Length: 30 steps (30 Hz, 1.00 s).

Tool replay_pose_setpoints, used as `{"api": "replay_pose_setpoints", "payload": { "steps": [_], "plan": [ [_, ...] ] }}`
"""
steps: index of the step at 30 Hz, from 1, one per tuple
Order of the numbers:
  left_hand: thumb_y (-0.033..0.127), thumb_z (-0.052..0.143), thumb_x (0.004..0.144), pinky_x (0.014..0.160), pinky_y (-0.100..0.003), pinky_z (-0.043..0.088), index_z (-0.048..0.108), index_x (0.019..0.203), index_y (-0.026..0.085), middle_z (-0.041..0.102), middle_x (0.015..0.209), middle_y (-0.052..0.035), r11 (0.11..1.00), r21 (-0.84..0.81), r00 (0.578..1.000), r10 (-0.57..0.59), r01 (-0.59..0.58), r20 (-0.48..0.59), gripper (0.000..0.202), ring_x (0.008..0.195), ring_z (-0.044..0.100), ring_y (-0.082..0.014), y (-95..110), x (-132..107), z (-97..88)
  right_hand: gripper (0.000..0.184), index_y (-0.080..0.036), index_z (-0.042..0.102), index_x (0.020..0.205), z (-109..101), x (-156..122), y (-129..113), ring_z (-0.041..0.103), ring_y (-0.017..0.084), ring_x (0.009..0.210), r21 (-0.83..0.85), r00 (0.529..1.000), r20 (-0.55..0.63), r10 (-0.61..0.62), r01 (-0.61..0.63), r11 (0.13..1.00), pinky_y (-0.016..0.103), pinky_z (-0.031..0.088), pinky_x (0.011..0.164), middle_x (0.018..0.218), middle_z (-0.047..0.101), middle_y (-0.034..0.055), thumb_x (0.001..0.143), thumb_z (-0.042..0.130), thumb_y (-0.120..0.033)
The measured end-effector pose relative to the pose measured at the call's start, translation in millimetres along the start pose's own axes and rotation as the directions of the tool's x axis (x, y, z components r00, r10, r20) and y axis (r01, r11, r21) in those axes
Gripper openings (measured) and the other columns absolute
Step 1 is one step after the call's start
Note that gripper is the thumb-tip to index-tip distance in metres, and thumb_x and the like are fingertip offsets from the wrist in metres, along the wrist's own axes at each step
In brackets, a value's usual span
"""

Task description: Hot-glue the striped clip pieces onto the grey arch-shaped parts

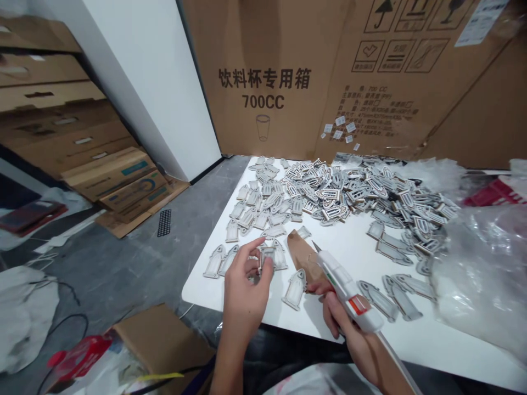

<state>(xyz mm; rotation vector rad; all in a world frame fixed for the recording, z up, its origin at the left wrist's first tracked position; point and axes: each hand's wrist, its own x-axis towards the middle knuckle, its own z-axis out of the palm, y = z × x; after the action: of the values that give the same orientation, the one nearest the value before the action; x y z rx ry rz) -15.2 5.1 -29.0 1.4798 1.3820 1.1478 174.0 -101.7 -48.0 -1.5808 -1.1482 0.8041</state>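
One piece (269, 253) sits pinched in my half-curled left hand (247, 288), best held steady, clear of the glue gun (340, 280) my right hand (346, 319) grips beside it.

The cardboard box (321, 49) reads "饮料杯专用箱" and "700CC".

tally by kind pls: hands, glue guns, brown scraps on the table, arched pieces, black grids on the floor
Hands: 2 (left hand, right hand)
Glue gun: 1
Brown scrap: 1
Black grid: 1
Arched pieces: heaped, overlapping, not countable
Total: 5, arched pieces excluded
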Motion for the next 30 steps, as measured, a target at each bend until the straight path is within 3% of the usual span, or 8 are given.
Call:
{"api": "replay_pose_setpoints", "payload": {
  "steps": [3, 5, 8, 13, 21, 25, 30],
  "plan": [
    [0.038, 0.074, 0.090, 0.068, -0.027, 0.055, 0.071, 0.123, 0.024, 0.070, 0.106, -0.0042, 0.999, -0.009, 0.999, -0.044, 0.044, -0.010, 0.036, 0.074, 0.071, -0.0153, 0, 0, 1.9, 0.051, -0.022, 0.081, 0.102, 1, -3, -8, 0.053, 0.018, 0.056, 0.001, 0.995, 0.053, 0.088, -0.088, 0.996, 0.032, 0.054, 0.066, 0.063, 0.059, 0.0003, 0.101, 0.058, -0.067],
    [0.037, 0.076, 0.088, 0.075, -0.029, 0.057, 0.071, 0.117, 0.024, 0.073, 0.108, -0.0055, 0.999, -0.018, 0.999, -0.042, 0.042, -0.007, 0.033, 0.085, 0.073, -0.0186, 1, -1, 2.7, 0.050, -0.022, 0.082, 0.100, 3, -3, -16, 0.050, 0.017, 0.055, 0.005, 0.995, 0.051, 0.087, -0.087, 0.996, 0.032, 0.054, 0.068, 0.067, 0.064, 0.0010, 0.099, 0.059, -0.066],
    [0.038, 0.077, 0.087, 0.093, -0.034, 0.058, 0.073, 0.111, 0.024, 0.077, 0.110, -0.0066, 0.999, -0.045, 1.000, -0.024, 0.023, -0.009, 0.028, 0.106, 0.074, -0.0239, 2, -1, 3.8, 0.044, -0.022, 0.080, 0.091, 5, -1, -23, 0.060, 0.020, 0.066, 0.019, 0.999, 0.009, 0.040, -0.040, 0.999, 0.030, 0.055, 0.071, 0.081, 0.073, 0.0051, 0.097, 0.064, -0.063],
    [0.037, 0.077, 0.088, 0.101, -0.037, 0.057, 0.076, 0.106, 0.023, 0.080, 0.112, -0.0062, 0.996, -0.086, 1.000, -0.028, 0.029, 0.008, 0.022, 0.112, 0.074, -0.0261, 6, -3, 6.3, 0.040, -0.022, 0.074, 0.085, 9, 5, -10, 0.066, 0.023, 0.073, 0.050, 0.997, 0.032, 0.072, -0.074, 0.996, 0.031, 0.056, 0.071, 0.080, 0.074, 0.0058, 0.096, 0.068, -0.061],
    [0.033, 0.073, 0.094, 0.099, -0.034, 0.057, 0.079, 0.108, 0.026, 0.080, 0.112, -0.0029, 0.997, -0.068, 0.999, 0.041, -0.039, 0.028, 0.016, 0.112, 0.074, -0.0239, 9, -7, 12.6, 0.032, -0.021, 0.073, 0.088, 10, 9, 6, 0.064, 0.021, 0.073, 0.020, 0.980, 0.160, -0.114, 0.112, 0.993, 0.029, 0.052, 0.071, 0.082, 0.071, 0.0044, 0.104, 0.062, -0.047],
    [0.032, 0.074, 0.094, 0.097, -0.033, 0.058, 0.077, 0.110, 0.026, 0.080, 0.112, -0.0027, 0.996, -0.074, 0.999, 0.039, -0.039, 0.007, 0.017, 0.111, 0.074, -0.0234, 10, -9, 16.3, 0.028, -0.021, 0.072, 0.093, 8, 8, 1, 0.065, 0.022, 0.080, 0.046, 0.962, 0.231, -0.143, 0.136, 0.990, 0.030, 0.052, 0.076, 0.088, 0.070, 0.0051, 0.106, 0.060, -0.044],
    [0.032, 0.074, 0.094, 0.093, -0.031, 0.060, 0.077, 0.109, 0.024, 0.081, 0.109, -0.0029, 0.996, -0.088, 1.000, 0.030, -0.031, -0.006, 0.017, 0.110, 0.075, -0.0230, 11, -11, 17.6, 0.022, -0.022, 0.070, 0.093, 8, 8, -2, 0.063, 0.021, 0.078, 0.061, 0.960, 0.234, -0.156, 0.146, 0.987, 0.028, 0.052, 0.075, 0.087, 0.068, 0.0035, 0.102, 0.066, -0.041]
  ]
}}
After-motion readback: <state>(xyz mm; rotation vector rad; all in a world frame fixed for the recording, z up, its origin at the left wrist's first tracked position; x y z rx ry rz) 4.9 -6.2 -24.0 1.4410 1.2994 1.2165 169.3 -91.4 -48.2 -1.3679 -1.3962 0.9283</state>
